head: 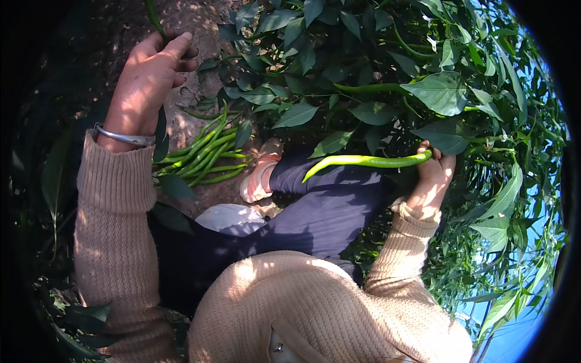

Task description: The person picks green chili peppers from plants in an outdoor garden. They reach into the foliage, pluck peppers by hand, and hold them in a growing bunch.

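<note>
My right hand (434, 172) grips a long, light green chili pepper (363, 161) by its thick end. The pepper points left across my dark trousers, and its stem is hidden by the fingers and a leaf. At the upper left, my left hand (152, 68) reaches over bare soil and pinches another green chili pepper (153, 17), cut off by the top of the picture. Below that hand, a heap of long green chili peppers (206, 154) lies on the ground beside my foot.
Dense pepper plants (372, 113) stand ahead and to the right, with more peppers, such as a hanging chili pepper (370, 88), among the leaves. A pale shoe (256, 181) is by the heap. Something whitish (231, 218) sits between my legs. Dark foliage borders the left.
</note>
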The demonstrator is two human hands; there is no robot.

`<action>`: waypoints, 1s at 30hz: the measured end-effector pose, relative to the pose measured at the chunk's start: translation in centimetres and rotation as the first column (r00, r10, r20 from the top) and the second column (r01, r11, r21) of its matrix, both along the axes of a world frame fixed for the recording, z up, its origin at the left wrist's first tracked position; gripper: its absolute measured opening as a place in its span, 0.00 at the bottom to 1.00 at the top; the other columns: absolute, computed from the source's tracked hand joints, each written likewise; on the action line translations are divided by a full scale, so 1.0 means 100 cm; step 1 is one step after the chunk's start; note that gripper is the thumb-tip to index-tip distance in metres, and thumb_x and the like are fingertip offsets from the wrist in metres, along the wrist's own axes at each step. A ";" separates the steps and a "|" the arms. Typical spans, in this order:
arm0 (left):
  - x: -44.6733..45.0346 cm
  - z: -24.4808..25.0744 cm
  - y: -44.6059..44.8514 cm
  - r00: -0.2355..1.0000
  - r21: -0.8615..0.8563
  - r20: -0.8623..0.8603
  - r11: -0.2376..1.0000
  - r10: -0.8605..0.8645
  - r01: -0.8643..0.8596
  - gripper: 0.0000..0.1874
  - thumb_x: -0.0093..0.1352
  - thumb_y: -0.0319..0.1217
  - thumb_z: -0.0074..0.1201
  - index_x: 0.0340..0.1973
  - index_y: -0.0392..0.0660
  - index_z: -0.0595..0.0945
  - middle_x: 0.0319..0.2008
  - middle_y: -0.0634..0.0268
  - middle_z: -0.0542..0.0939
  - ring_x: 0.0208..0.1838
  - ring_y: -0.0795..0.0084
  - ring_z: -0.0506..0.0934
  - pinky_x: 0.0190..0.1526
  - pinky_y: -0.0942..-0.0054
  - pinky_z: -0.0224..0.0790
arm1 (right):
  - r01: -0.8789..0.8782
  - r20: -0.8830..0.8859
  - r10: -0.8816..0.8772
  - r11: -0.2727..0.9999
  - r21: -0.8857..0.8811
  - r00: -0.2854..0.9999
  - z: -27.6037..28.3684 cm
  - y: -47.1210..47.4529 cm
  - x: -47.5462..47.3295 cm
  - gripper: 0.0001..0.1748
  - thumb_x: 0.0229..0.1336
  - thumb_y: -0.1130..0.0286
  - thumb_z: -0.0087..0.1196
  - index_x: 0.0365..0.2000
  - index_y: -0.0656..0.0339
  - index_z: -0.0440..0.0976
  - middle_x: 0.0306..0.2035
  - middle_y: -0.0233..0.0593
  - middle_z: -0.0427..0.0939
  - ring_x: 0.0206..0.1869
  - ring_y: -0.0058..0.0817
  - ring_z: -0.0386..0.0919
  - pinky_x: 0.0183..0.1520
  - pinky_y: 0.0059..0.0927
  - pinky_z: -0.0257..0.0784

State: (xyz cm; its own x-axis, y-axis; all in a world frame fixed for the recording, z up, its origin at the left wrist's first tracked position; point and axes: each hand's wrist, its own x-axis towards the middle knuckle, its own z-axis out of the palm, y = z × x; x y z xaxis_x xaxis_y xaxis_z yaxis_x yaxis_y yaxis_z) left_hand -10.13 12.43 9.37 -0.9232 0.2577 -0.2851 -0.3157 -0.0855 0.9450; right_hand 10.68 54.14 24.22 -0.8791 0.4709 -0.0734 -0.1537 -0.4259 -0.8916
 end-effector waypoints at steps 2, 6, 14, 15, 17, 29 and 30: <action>0.001 0.003 -0.002 1.000 -0.037 0.008 0.999 0.025 -0.024 0.18 0.71 0.41 0.51 0.48 0.41 0.77 0.38 0.67 0.80 0.38 0.81 0.76 0.38 0.84 0.65 | 0.671 0.215 -0.653 0.742 -0.016 0.727 0.009 -0.076 -0.040 0.08 0.62 0.64 0.47 0.30 0.56 0.70 0.22 0.30 0.69 0.18 0.21 0.61 0.24 0.19 0.61; 0.004 0.010 0.003 0.996 -0.069 -0.077 0.997 -0.047 0.041 0.20 0.70 0.42 0.51 0.49 0.39 0.77 0.37 0.66 0.80 0.38 0.80 0.76 0.38 0.82 0.65 | 0.490 0.119 -0.477 0.863 -0.121 0.871 0.006 -0.099 -0.043 0.08 0.59 0.72 0.49 0.26 0.63 0.67 0.15 0.24 0.54 0.13 0.14 0.50 0.14 0.16 0.44; 0.059 0.016 0.049 0.468 0.237 -0.059 0.443 -0.882 0.865 0.20 0.70 0.34 0.53 0.51 0.31 0.73 0.40 0.60 0.80 0.41 0.77 0.77 0.45 0.75 0.71 | -0.193 0.021 0.198 0.971 -0.144 0.980 -0.060 -0.216 -0.104 0.23 0.71 0.55 0.37 0.49 0.65 0.67 0.18 0.24 0.58 0.18 0.17 0.57 0.21 0.21 0.56; 0.057 0.012 0.052 0.421 0.205 0.016 0.416 -0.907 0.886 0.17 0.70 0.32 0.53 0.47 0.30 0.76 0.36 0.63 0.81 0.38 0.79 0.77 0.42 0.77 0.71 | -0.278 0.043 0.285 0.952 -0.126 0.958 -0.070 -0.218 -0.120 0.25 0.70 0.54 0.39 0.50 0.67 0.67 0.18 0.24 0.61 0.20 0.17 0.61 0.24 0.20 0.60; 0.054 -0.013 0.047 0.757 0.127 -0.197 0.750 -0.623 0.650 0.14 0.68 0.36 0.54 0.29 0.36 0.76 0.17 0.69 0.73 0.22 0.82 0.69 0.26 0.76 0.63 | -0.126 0.170 0.061 0.907 0.402 0.984 -0.088 -0.214 -0.150 0.27 0.69 0.51 0.40 0.47 0.68 0.70 0.24 0.27 0.71 0.27 0.19 0.70 0.33 0.22 0.68; 0.014 0.010 -0.004 0.981 0.054 -0.075 0.982 -0.177 0.181 0.14 0.70 0.37 0.51 0.39 0.37 0.79 0.17 0.79 0.63 0.21 0.87 0.59 0.24 0.83 0.54 | 0.040 0.389 -0.272 0.860 0.509 0.880 -0.171 -0.015 -0.147 0.15 0.62 0.69 0.52 0.49 0.59 0.69 0.40 0.36 0.76 0.40 0.31 0.76 0.40 0.36 0.73; 0.015 0.009 -0.004 0.979 0.038 -0.080 0.980 -0.190 0.194 0.14 0.70 0.37 0.51 0.39 0.37 0.79 0.17 0.79 0.63 0.21 0.86 0.60 0.24 0.83 0.54 | 0.076 0.341 -0.260 0.880 0.468 0.903 -0.164 -0.021 -0.159 0.15 0.61 0.69 0.52 0.49 0.59 0.70 0.41 0.34 0.76 0.41 0.30 0.75 0.42 0.35 0.72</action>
